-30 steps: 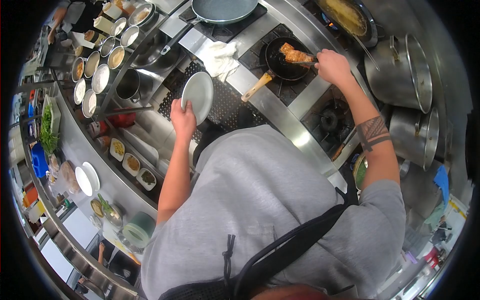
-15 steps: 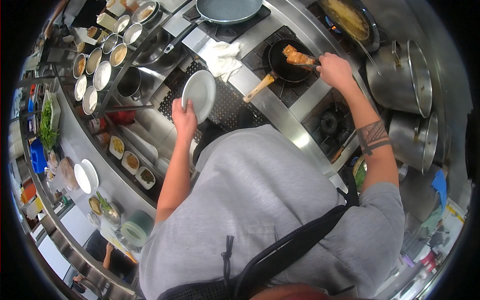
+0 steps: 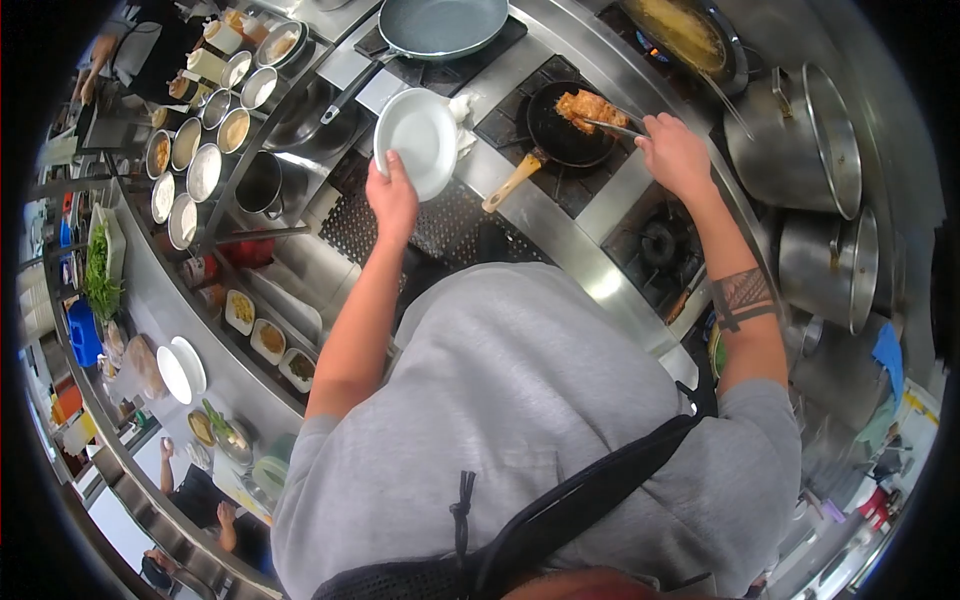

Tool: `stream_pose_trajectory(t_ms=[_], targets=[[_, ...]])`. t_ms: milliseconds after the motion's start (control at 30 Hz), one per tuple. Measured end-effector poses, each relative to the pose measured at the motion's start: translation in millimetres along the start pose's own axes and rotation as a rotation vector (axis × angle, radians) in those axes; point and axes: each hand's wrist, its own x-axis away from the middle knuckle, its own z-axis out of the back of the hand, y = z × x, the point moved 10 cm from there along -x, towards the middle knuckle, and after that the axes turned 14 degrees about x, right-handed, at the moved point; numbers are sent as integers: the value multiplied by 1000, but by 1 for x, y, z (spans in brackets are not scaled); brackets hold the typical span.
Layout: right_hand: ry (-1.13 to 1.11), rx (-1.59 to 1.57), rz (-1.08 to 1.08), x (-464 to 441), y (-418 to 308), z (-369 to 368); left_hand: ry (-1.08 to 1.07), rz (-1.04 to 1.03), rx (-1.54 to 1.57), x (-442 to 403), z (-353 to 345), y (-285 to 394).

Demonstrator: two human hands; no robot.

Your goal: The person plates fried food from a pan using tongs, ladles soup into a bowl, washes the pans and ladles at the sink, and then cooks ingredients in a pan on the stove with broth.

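Note:
My left hand (image 3: 393,195) grips the near rim of a white oval plate (image 3: 418,140), thumb on top, over the gap in front of the stove. Nothing lies on the plate. Closed round a pair of metal tongs (image 3: 618,129), my right hand (image 3: 673,152) is at the right side of a small black frying pan (image 3: 562,135) with a wooden handle (image 3: 513,183). The tong tips hold a browned, orange-coloured piece of food (image 3: 590,106) over the far part of the pan. Whether the food touches the pan I cannot tell.
A large grey pan (image 3: 440,28) sits on the far burner. A wok of yellowish oil (image 3: 685,35) is at upper right, above tall steel pots (image 3: 800,140). A white cloth (image 3: 463,125) lies behind the plate. Left are several ingredient tubs (image 3: 205,165) and stacked white dishes (image 3: 180,370). Other people work at far left.
My left hand has moved the plate forward and right, turning its top more toward me. The food in the tongs has shifted slightly and lies flatter over the pan.

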Motion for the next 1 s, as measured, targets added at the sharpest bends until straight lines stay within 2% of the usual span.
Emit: stream_pose_trajectory(t_ms=[100, 167, 200, 267, 400, 533, 600, 633, 667, 700, 733, 800, 1000], targets=[[50, -87, -66, 1, 14, -2, -55, -38, -72, 0, -33, 12], [-211, -695, -132, -1, 31, -43, -102, 95, 53, 3, -56, 7], [-212, -690, -133, 1, 37, -41, -103, 97, 57, 5, -65, 7], [-569, -1464, -351, 19, 29, -71, -127, 211, 241, 9, -84, -3], [-673, -1743, -395, 32, 19, -65, -143, 254, 311, 19, -104, 7], [-554, -1598, -427, 30, 27, -57, -152, 176, 298, 20, -114, 33], [-311, -1177, -403, 20, 33, -41, -164, 276, 409, 17, -124, 20], [-164, -1082, -296, 13, 25, -29, -163, 274, 407, 16, -127, 22], [-19, -983, -193, 10, 12, -15, -135, 389, 524, 19, -133, 15], [32, -753, -197, 12, -4, 18, -109, 504, 640, 23, -140, 8], [102, -642, -173, 13, -20, 37, -113, 501, 639, 24, -142, 10], [108, -578, -189, 13, -40, 46, -211, 611, 833, 34, -160, 10], [198, -309, -106, 12, -66, 52, -228, 671, 968, 43, -173, 11]])
